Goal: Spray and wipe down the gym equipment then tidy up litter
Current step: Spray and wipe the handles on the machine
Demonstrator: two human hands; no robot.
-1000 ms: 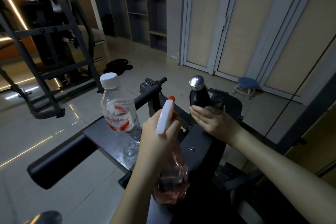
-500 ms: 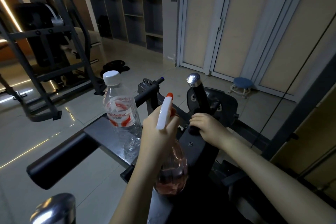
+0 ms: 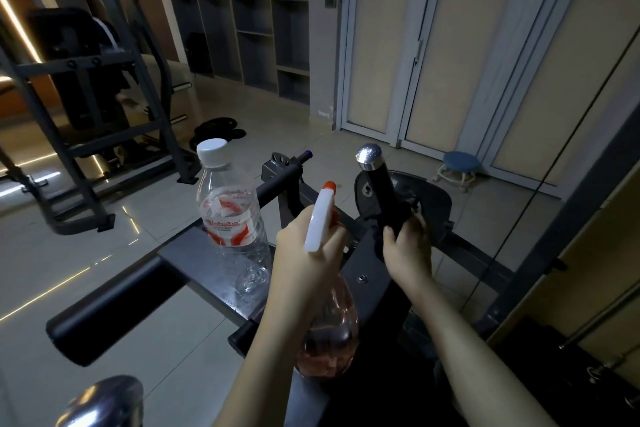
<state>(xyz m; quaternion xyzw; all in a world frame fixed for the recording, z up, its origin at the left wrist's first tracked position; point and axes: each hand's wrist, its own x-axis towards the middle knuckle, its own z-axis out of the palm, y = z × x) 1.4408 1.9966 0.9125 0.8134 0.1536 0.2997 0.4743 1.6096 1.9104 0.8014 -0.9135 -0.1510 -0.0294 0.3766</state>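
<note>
Left hand (image 3: 304, 253) grips the neck of the spray bottle (image 3: 332, 340), fingers closed around it. The bottle is upright above the machine frame (image 3: 194, 253), with pink liquid in its body and its white nozzle pointing away. Right hand (image 3: 407, 253) is curled around the lower part of the black handle (image 3: 379, 184), below its chrome cap. A capped water bottle (image 3: 230, 215) stands on the frame, just left of the left hand. A blue stool (image 3: 457, 170) sits by the doors.

Only the person's arms show, uncovered all the way to the picture's lower edge. The left hand (image 3: 304, 253) and left forearm (image 3: 256, 350) are bare, and so are the right hand (image 3: 408, 253) and right forearm (image 3: 485, 354). Both wrists are slim. The fingernails are too dim to make out.
</note>
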